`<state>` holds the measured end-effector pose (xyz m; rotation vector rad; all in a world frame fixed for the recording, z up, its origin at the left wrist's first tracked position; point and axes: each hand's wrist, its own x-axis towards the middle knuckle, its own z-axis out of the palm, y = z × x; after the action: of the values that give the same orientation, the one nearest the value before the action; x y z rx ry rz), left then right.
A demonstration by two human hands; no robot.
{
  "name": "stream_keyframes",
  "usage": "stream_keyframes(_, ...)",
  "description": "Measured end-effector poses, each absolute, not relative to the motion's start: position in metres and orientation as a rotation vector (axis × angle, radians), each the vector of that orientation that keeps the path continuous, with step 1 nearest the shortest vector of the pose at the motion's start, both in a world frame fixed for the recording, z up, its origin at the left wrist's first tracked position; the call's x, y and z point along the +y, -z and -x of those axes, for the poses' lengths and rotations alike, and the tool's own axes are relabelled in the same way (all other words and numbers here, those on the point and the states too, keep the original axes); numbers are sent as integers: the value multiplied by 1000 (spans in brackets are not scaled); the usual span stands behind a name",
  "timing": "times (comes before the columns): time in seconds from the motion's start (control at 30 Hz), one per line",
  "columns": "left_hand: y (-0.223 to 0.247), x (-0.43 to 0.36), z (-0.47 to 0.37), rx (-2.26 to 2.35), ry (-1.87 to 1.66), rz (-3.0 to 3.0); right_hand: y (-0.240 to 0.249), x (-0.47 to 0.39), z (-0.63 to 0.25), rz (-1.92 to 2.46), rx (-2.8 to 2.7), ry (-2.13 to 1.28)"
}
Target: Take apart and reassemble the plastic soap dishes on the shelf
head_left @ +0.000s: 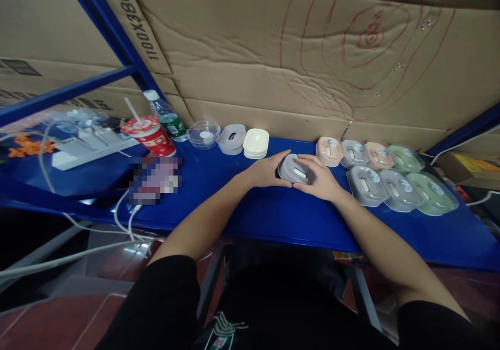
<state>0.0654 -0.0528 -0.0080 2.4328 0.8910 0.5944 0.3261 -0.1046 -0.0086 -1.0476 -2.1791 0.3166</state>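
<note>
A small grey lidded box (294, 166) with a white strip on its lid is held between both hands over the blue table. My left hand (270, 171) curves around its left side, and my right hand (318, 178) wraps its right side. Behind the hands stand a stack of cream trays (256, 142), some grey lids (232, 138) with a dark slot, and clear plastic covers (204, 133). To the right are several similar boxes with clear covers and round labels, among them a pink one (328, 151), a grey one (366, 185) and a green one (433, 192).
A red paper cup (150, 135) with a straw and a water bottle (166, 115) stand at the left, by a pixelated patch. Farther left lies a white power strip (96, 152) with cables. Cardboard (234, 42) walls the back of the blue table (281, 220).
</note>
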Motion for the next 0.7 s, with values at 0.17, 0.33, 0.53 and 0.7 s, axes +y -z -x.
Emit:
stream_keyframes(0.17,6,-50,-61,874,-611,-2386,10,-105,-324,1043,-2145,-304)
stream_keyframes(0.33,4,-47,-56,818,-684,-2260,7,-104,-323,1009,-2087,-250)
stream_keyframes(0.53,10,-35,-59,508,-680,-1945,5,-104,-324,1033,-2057,-206)
stream_keyframes(0.7,16,-33,-63,590,-695,-1804,8,-101,-327,1078,-1962,-116)
